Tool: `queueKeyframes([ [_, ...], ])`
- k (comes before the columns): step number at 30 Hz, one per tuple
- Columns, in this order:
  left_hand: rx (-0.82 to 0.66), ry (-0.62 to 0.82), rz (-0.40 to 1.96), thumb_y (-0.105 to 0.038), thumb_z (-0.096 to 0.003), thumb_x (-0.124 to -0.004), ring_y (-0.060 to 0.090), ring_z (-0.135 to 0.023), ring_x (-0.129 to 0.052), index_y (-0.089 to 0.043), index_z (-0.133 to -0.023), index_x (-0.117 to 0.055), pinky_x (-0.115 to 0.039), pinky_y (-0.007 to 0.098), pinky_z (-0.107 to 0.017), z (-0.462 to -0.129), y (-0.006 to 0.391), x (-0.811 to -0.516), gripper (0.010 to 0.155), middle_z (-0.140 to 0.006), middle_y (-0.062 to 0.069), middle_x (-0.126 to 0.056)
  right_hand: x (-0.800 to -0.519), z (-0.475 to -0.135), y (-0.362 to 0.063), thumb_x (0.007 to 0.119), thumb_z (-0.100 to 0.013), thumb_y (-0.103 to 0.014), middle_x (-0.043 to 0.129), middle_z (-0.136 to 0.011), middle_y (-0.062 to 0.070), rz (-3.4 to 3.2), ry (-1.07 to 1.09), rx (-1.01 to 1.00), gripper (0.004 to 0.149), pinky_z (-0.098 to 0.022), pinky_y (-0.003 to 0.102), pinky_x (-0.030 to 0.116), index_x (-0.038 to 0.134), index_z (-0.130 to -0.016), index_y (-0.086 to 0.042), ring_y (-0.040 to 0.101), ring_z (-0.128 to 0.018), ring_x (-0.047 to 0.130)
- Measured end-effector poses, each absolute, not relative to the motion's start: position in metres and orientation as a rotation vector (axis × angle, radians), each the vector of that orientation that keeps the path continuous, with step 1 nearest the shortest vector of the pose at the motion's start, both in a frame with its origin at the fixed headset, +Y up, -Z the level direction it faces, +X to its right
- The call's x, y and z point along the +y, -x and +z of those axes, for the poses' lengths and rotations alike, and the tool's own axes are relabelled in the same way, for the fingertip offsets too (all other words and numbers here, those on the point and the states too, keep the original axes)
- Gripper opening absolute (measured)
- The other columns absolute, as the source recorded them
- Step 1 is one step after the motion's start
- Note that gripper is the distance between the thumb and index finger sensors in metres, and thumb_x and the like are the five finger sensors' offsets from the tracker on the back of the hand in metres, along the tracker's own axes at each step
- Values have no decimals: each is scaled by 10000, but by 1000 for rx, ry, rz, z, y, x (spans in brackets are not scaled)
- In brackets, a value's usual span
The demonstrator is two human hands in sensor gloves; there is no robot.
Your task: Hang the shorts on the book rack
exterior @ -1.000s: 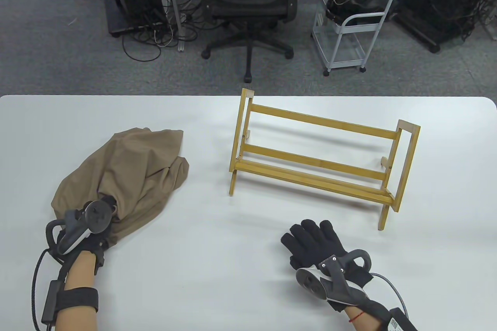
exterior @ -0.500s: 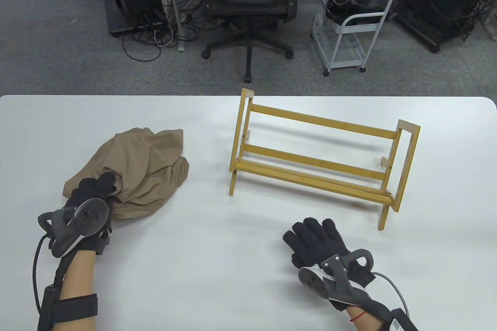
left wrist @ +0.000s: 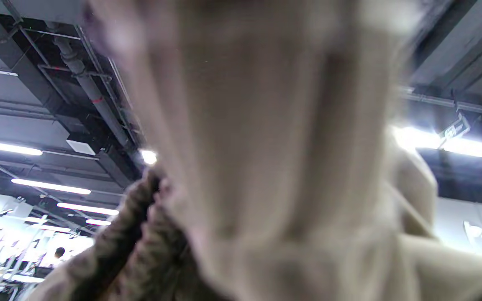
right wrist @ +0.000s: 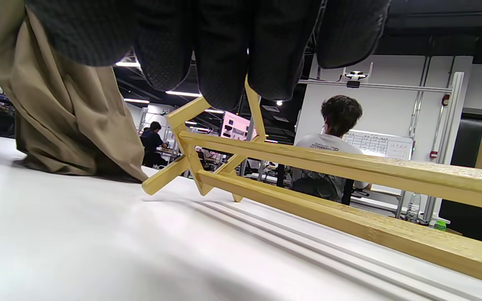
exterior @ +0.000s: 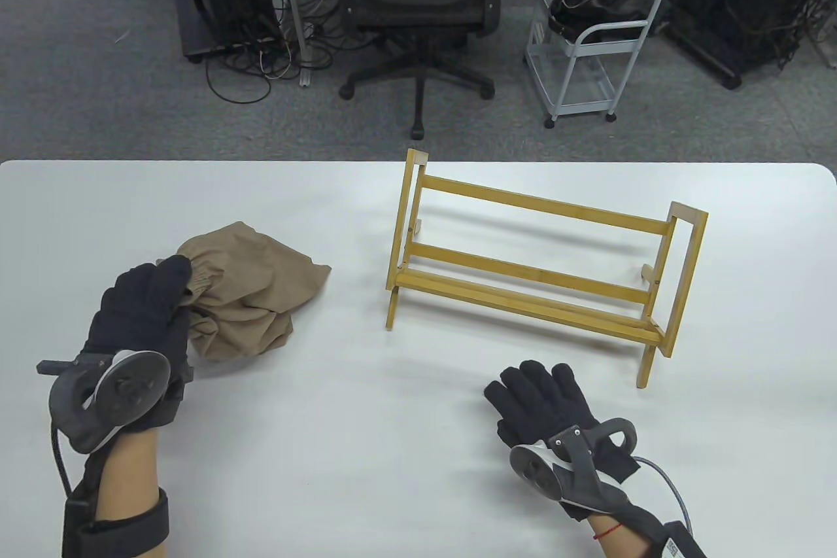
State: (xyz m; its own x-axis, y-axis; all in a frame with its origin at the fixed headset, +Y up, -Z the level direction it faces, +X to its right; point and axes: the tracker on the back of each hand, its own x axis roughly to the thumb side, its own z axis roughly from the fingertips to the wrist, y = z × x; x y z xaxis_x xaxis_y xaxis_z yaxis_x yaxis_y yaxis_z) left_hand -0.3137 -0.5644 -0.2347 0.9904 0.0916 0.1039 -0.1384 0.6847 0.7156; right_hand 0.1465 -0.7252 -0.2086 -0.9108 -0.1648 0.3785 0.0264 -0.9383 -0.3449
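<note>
Left hand: the left hand [exterior: 140,316] is on the left part of the white table [exterior: 327,440], with its fingers closed around a gathered edge of the tan shorts [exterior: 252,286]; it grips the cloth.
Shorts: a bunched heap, partly raised at the gripped end, while the other end lies on the table. They are well apart from the rack, on its left side. In the left wrist view the cloth [left wrist: 266,159] fills most of the picture and is blurred.
Right hand: the right hand [exterior: 546,404] is near the front edge of the rack, palm down, with fingers spread and open; it holds nothing. I cannot tell if the palm touches the table.
Book rack: the wooden book rack [exterior: 543,257] stands upright on the right half of the table, with bare rails. In the right wrist view its bars [right wrist: 349,175] run close in front of the gloved fingertips [right wrist: 220,62], not touching them.
</note>
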Motion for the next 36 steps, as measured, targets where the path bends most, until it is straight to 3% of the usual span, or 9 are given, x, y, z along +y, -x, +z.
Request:
queueKeyframes([
  [18, -186, -944, 204, -283, -416, -943, 288, -439, -992, -392, -892, -778, -883, 253, -254, -190, 268, -515, 515, -821, 66, -870, -718, -210, -156, 666, -421, -550, 729, -1070, -73, -2962, 582, 568, 549, -775, 507, 583, 656, -952, -415, 236, -1029, 720],
  [36, -378, -890, 304, -293, -419, -942, 281, -441, -994, -393, -899, -774, -882, 246, -255, -192, 197, -512, 518, -824, 58, -871, -706, -210, -172, 669, -422, -550, 733, -1069, -67, -3007, 503, 643, 549, -773, 511, 584, 662, -953, -409, 241, -1028, 723],
])
